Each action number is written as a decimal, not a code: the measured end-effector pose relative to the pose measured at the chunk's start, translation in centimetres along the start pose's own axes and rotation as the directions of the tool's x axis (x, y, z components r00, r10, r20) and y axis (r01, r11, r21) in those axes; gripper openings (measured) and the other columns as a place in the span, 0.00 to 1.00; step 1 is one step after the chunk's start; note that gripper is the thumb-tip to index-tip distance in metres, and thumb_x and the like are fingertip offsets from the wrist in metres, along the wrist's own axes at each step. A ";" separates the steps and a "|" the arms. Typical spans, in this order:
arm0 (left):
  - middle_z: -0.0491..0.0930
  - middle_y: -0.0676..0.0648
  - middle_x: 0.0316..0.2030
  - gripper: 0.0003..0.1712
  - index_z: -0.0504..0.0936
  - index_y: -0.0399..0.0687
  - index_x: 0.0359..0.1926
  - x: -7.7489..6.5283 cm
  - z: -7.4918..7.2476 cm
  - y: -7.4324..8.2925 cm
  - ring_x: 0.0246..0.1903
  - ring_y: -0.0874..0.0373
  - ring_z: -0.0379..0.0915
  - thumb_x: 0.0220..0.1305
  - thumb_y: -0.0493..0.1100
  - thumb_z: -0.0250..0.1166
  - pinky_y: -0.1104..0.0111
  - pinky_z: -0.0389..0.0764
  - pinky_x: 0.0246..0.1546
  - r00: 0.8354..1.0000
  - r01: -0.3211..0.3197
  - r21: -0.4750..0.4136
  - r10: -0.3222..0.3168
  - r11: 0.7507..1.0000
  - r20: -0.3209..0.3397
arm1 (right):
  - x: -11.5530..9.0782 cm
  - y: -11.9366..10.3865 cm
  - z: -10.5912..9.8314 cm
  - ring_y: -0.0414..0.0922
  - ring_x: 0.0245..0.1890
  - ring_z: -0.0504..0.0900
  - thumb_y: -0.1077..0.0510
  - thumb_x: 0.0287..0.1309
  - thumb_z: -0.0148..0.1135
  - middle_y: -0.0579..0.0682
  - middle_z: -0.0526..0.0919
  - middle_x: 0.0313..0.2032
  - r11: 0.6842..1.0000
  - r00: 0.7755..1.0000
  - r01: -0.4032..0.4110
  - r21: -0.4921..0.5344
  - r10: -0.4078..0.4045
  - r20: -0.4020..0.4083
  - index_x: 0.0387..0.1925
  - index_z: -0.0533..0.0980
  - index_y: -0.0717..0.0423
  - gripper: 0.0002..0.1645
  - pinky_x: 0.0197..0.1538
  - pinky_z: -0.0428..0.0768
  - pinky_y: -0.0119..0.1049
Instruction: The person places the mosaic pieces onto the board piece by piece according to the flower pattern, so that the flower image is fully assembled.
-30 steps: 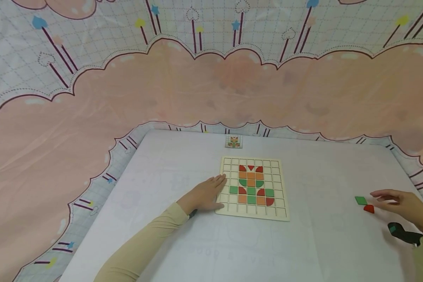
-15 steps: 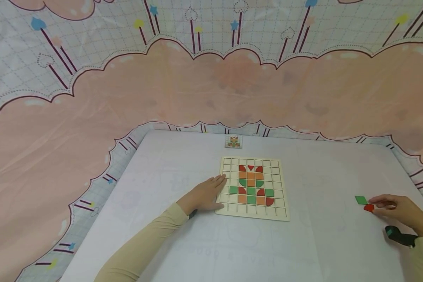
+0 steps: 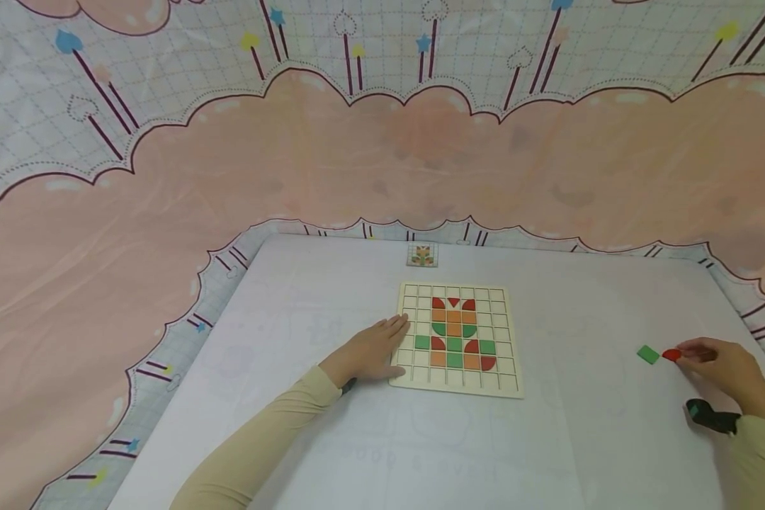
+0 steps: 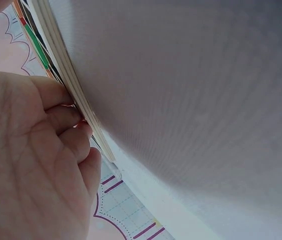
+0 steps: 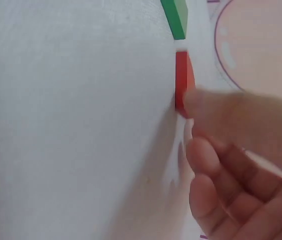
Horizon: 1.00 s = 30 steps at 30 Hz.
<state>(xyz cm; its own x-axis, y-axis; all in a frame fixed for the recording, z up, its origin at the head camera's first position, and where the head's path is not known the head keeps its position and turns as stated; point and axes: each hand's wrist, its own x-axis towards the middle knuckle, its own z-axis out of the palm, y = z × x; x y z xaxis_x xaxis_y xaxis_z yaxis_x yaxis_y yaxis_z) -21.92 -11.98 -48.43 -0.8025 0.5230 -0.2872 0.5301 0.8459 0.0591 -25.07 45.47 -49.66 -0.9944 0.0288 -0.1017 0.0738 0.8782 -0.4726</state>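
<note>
At the table's right side my right hand (image 3: 723,368) pinches a red quarter-circle tile (image 3: 671,355) between thumb and fingers. The right wrist view has the thumb over one end of this red tile (image 5: 181,80); whether it is off the table I cannot tell. Just left of it lies a green square tile (image 3: 647,355). My left hand (image 3: 370,350) rests at the left edge of a pale wooden grid board (image 3: 506,333), fingers extended. Red, orange and green tiles form a pattern on the board. From the left wrist, fingertips touch the board's edge (image 4: 76,82).
A small pattern card (image 3: 423,255) lies behind the board, near the far edge of the white table (image 3: 574,439). Cloth printed with pink clouds (image 3: 382,156) hangs behind and around the table. A dark wrist strap (image 3: 710,416) sits below the right hand.
My right hand has come down to the red tile, gripped it and shifted it slightly away from me. The green tile has turned and slid a little left. My left hand stays put.
</note>
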 end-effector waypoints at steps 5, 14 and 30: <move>0.39 0.45 0.75 0.51 0.43 0.42 0.74 0.0 0.0 0.0 0.74 0.55 0.35 0.63 0.66 0.52 0.64 0.47 0.74 1.000 -0.001 0.002 0.001 1.000 0.003 | 0.4 0.1 0.0 0.60 0.35 0.74 0.65 0.51 0.65 0.69 0.80 0.33 0.999 1.000 -0.022 0.023 0.022 0.010 0.45 0.72 0.77 0.21 0.38 0.73 0.53; 0.39 0.45 0.75 0.51 0.42 0.42 0.74 0.0 -0.1 0.0 0.74 0.55 0.35 0.63 0.66 0.51 0.64 0.47 0.74 1.000 -0.001 0.008 0.001 1.000 0.010 | 0.8 -1.4 -0.3 0.65 0.42 0.74 0.55 0.55 0.66 0.72 0.78 0.42 0.995 0.989 0.101 0.016 -0.102 0.109 0.49 0.73 0.73 0.27 0.38 0.75 0.53; 0.40 0.45 0.75 0.51 0.43 0.41 0.74 0.0 -0.1 0.0 0.74 0.54 0.36 0.63 0.66 0.52 0.63 0.47 0.74 1.000 -0.001 -0.003 0.001 1.000 0.006 | 0.8 -0.3 -0.2 0.69 0.43 0.71 0.60 0.52 0.65 0.79 0.72 0.47 0.998 0.992 0.063 0.010 -0.064 0.106 0.48 0.72 0.75 0.25 0.39 0.75 0.58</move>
<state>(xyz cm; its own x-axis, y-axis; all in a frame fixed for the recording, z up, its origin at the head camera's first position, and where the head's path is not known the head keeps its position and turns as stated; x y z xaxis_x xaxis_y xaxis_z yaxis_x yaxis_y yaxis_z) -21.98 -11.98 -48.34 -0.8003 0.5232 -0.2928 0.5300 0.8457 0.0626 -25.85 45.35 -49.38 -0.9835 -0.0779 -0.1632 0.0116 0.8734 -0.4869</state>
